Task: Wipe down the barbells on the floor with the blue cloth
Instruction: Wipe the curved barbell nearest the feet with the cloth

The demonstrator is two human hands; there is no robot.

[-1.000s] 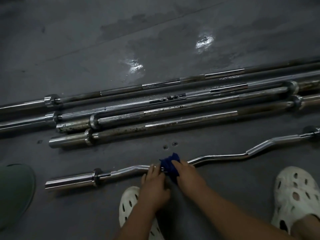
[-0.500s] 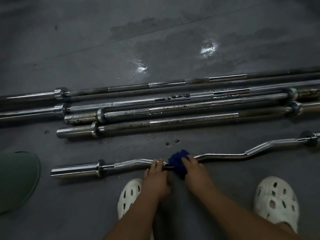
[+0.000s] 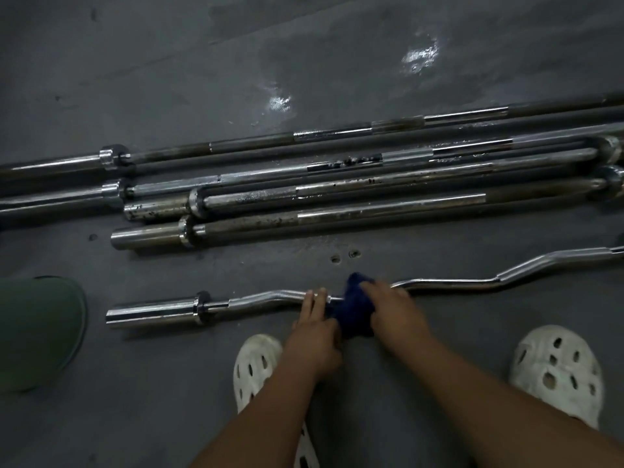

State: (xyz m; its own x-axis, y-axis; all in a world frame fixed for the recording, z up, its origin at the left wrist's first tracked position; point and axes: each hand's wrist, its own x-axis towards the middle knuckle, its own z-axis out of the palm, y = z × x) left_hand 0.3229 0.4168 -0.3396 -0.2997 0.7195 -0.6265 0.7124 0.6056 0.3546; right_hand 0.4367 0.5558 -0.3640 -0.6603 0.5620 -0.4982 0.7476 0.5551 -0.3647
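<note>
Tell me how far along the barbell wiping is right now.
Done: nothing clearly finished; the curl bar shines, but I cannot tell which parts were wiped. In hand: the right hand holds the blue cloth on the curl bar's middle, and the left hand rests its fingers on the bar beside it. Left: the four straight bars behind it, spotted dark and dull, with no hand on them.

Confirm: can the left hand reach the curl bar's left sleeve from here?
Probably yes. The left hand rests on the curl bar shaft; the sleeve lies farther left along it, with only bare shaft between.
</note>
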